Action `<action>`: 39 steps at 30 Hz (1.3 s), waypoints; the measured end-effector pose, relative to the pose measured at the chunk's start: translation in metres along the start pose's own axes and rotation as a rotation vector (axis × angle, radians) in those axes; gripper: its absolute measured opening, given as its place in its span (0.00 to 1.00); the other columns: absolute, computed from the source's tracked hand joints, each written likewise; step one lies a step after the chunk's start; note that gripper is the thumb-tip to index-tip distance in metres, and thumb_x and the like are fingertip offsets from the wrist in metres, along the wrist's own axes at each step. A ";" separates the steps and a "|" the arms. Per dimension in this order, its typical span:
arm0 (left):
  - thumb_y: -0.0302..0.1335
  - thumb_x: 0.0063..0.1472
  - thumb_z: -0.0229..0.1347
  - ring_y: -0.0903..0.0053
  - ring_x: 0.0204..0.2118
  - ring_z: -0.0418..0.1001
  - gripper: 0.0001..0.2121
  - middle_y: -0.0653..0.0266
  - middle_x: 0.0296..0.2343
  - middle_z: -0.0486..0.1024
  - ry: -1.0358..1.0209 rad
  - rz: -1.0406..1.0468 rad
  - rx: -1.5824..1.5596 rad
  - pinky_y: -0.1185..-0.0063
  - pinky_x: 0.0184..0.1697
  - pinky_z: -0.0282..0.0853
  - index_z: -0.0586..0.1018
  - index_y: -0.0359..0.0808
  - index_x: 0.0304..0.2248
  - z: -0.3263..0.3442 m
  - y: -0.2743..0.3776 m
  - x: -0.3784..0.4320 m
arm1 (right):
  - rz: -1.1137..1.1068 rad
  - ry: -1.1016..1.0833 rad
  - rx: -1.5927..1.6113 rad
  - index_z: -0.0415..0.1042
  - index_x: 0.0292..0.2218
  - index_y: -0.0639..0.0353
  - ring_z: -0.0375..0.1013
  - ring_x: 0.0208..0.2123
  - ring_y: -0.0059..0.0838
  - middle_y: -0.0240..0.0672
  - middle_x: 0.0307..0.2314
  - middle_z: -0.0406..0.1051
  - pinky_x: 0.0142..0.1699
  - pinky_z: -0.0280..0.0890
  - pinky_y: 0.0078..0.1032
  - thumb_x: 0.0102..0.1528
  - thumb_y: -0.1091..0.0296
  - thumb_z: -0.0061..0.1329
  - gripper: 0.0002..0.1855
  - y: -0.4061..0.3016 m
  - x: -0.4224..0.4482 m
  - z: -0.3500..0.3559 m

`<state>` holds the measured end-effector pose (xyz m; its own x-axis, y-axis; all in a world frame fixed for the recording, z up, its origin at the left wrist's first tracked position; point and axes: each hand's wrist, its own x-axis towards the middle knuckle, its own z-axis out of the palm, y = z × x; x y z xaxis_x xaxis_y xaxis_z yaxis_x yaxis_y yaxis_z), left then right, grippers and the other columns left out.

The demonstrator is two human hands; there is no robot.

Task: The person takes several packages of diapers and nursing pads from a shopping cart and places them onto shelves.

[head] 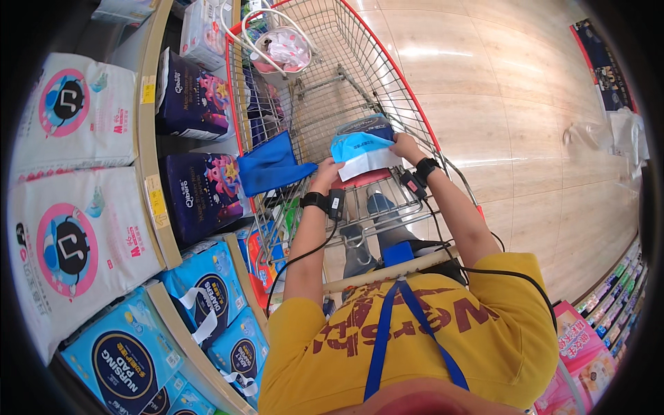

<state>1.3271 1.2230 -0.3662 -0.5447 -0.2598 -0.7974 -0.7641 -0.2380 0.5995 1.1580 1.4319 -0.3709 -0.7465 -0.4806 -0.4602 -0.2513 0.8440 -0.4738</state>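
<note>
Between my two hands is a blue and white plastic packet (pixel 363 141) with a dark label, over the near end of a wire shopping cart (pixel 332 98). My left hand (pixel 327 174) pinches its lower left corner. At its right edge, my right hand (pixel 407 149) grips the plastic. A blue cloth (pixel 272 163) drapes over the cart's left side, close to my left hand. Under the packet shows a pink-red panel (pixel 363 179) of the cart's seat. Both wrists wear black straps with small wired devices.
A white-handled basket (pixel 282 49) holding a polka-dot bag sits at the cart's far left. Shelves of diaper packs (pixel 197 197) and nursing pads (pixel 124 358) line the left side. Tiled floor (pixel 467 104) lies right of the cart. Pink packages (pixel 586 358) stand at lower right.
</note>
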 end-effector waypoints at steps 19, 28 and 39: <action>0.23 0.56 0.54 0.86 0.30 0.70 0.09 0.66 0.28 0.74 0.314 1.294 -0.282 0.88 0.35 0.64 0.73 0.28 0.35 -0.142 0.127 -0.424 | -0.982 0.329 1.066 0.67 0.33 0.61 0.63 0.26 0.09 0.22 0.23 0.66 0.31 0.57 0.10 0.54 0.67 0.48 0.08 -0.284 -0.277 -0.167; 0.24 0.57 0.54 0.79 0.43 0.67 0.20 0.60 0.40 0.70 0.473 1.320 -0.303 0.82 0.47 0.61 0.66 0.26 0.48 -0.207 0.048 -0.382 | -1.009 0.199 1.001 0.65 0.34 0.59 0.60 0.25 0.08 0.19 0.22 0.61 0.29 0.55 0.09 0.56 0.67 0.46 0.07 -0.334 -0.221 -0.074; 0.27 0.40 0.68 0.73 0.44 0.67 0.38 0.58 0.43 0.67 0.367 1.137 -0.095 0.77 0.46 0.65 0.59 0.30 0.49 -0.242 -0.006 -0.270 | -1.160 -0.266 1.511 0.56 0.52 0.62 0.57 0.53 0.26 0.38 0.48 0.61 0.55 0.53 0.24 0.49 0.65 0.42 0.29 -0.336 -0.185 -0.077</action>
<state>1.5620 1.0681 -0.1378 -0.7484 -0.6143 0.2501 0.1277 0.2366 0.9632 1.3330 1.2554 -0.0684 -0.4958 -0.7131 0.4956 0.2904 -0.6740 -0.6793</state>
